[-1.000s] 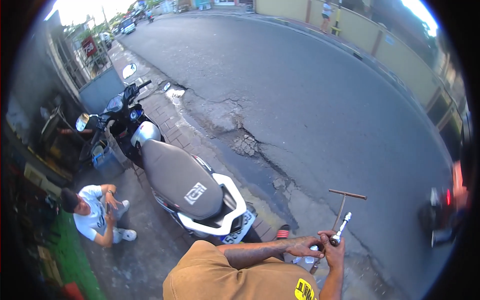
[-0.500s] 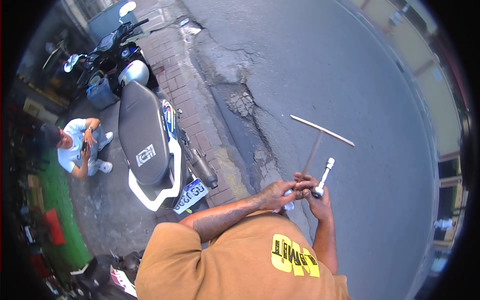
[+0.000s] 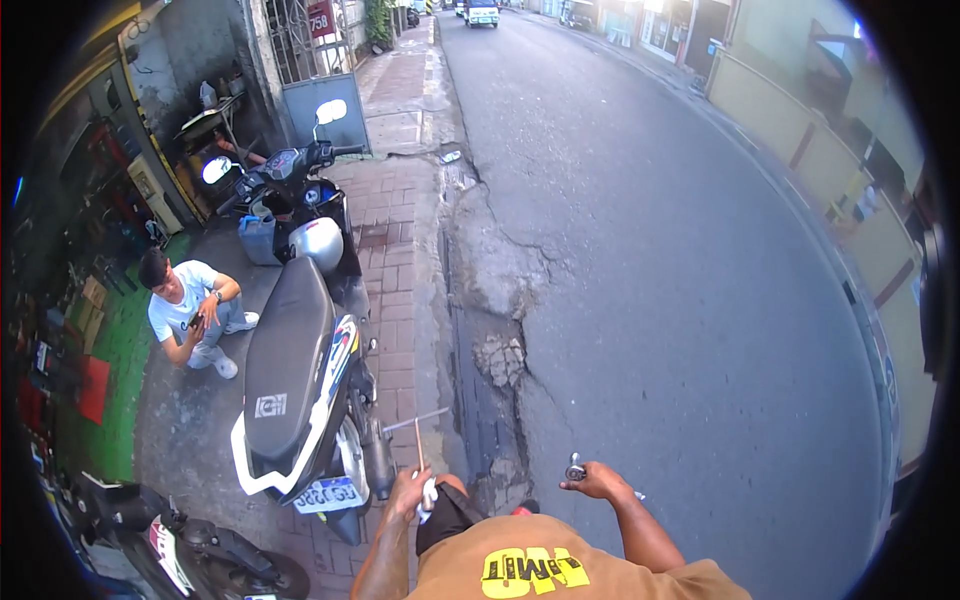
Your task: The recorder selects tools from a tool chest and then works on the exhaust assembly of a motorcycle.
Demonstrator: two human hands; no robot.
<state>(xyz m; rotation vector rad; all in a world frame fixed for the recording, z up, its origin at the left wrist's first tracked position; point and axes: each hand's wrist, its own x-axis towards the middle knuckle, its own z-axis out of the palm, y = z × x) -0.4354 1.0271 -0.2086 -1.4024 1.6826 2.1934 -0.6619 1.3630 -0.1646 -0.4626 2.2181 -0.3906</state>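
Two bare hands are in view at the lower edge. The left hand (image 3: 412, 492) is clenched around the shaft of one long metal T-handle wrench (image 3: 420, 452). Its long axis runs nearly upright in the frame, pointing toward 12 o'clock, with a thin crossbar at the top end lying toward 2 and 8 o'clock. The white-tipped lower end of the wrench sits just below the fist. The right hand (image 3: 597, 480) is closed on one small round silver metal part (image 3: 575, 470), which protrudes at the 10 o'clock side of the hand.

One black scooter with white rear trim (image 3: 300, 350) stands at 10 o'clock from the left hand, on red brick paving (image 3: 400, 260); its smooth black seat runs lengthwise toward 12 o'clock. A second dark scooter (image 3: 190, 545) lies at 8 o'clock. One crouching person in a white shirt (image 3: 190, 310) is beside the first scooter. Cracked grey asphalt (image 3: 640, 280) extends from 12 to 3 o'clock.
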